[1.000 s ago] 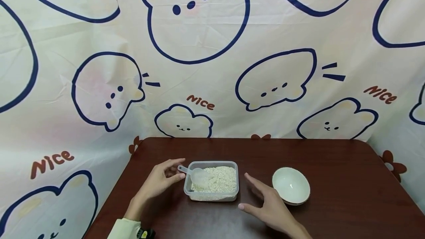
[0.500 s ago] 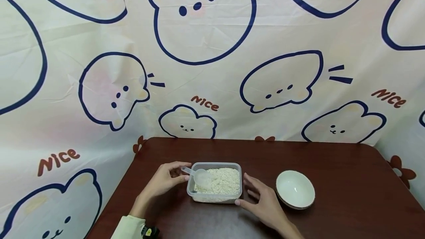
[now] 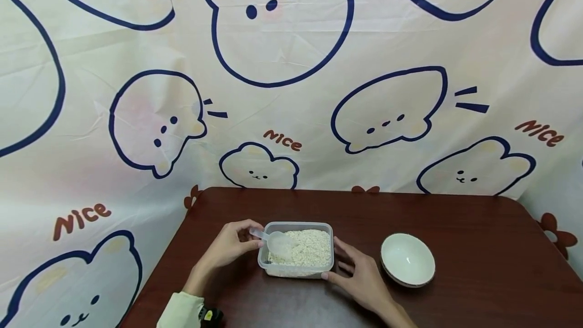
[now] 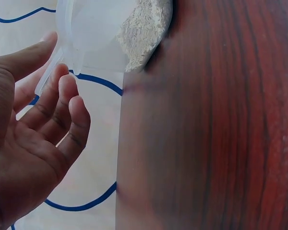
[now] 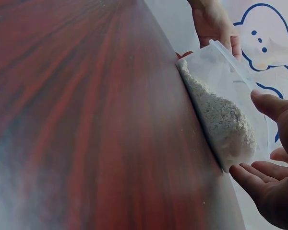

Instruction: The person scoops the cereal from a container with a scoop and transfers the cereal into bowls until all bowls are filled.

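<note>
A clear plastic container (image 3: 296,271) of pale oat-like flakes (image 3: 311,248) stands on the table, with a translucent scoop (image 3: 279,243) lying on the flakes. The scoop's handle sticks out over the left rim. My left hand (image 3: 234,242) is at that end, its thumb and fingers spread on either side of the handle; in the left wrist view the left hand (image 4: 36,115) shows loosely bent fingers, the thumb standing apart from them. At the opposite end my right hand (image 3: 360,275) touches the container, thumb at the front corner and fingers along the right wall.
A white bowl (image 3: 407,259) sits to the right of the right hand, its inside bare. The dark brown wooden table (image 3: 483,247) ends at a cloth backdrop (image 3: 387,24) printed with cartoon bears. A dark watch-like band (image 3: 211,316) shows at the left sleeve.
The right hand has moved left from beside the container to touch its right end. The left hand has come closer around the scoop's handle. The view has shifted slightly.
</note>
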{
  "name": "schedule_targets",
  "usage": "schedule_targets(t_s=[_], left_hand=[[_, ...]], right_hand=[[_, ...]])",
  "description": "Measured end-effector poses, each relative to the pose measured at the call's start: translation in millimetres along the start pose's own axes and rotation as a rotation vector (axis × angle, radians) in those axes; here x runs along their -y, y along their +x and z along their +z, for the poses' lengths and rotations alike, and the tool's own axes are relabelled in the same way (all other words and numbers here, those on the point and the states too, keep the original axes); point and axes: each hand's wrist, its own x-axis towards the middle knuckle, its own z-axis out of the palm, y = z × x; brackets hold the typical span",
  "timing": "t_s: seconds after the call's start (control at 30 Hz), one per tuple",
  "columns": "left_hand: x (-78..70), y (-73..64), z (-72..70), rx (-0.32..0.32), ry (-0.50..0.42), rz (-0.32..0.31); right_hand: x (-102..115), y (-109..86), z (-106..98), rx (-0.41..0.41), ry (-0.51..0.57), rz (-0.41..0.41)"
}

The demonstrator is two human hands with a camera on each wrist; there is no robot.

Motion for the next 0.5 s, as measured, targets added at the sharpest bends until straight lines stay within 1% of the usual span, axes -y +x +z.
schedule_targets(t_s=[0.2,0.37,0.5], left_hand=[[0.5,1.0,3.1,0.018,0.013,-0.002],[-2.0,0.1,3.4,0.017,0.075,0.010],[-5.8,-0.2,4.8,0.037,0.120,0.029]], right_hand=[[1.7,1.1,2.7,0.018,-0.025,0.007],[2.6,0.6,4.0,0.032,-0.046,0.004],[2.4,0.2,4.8,0.033,-0.032,0.009]])
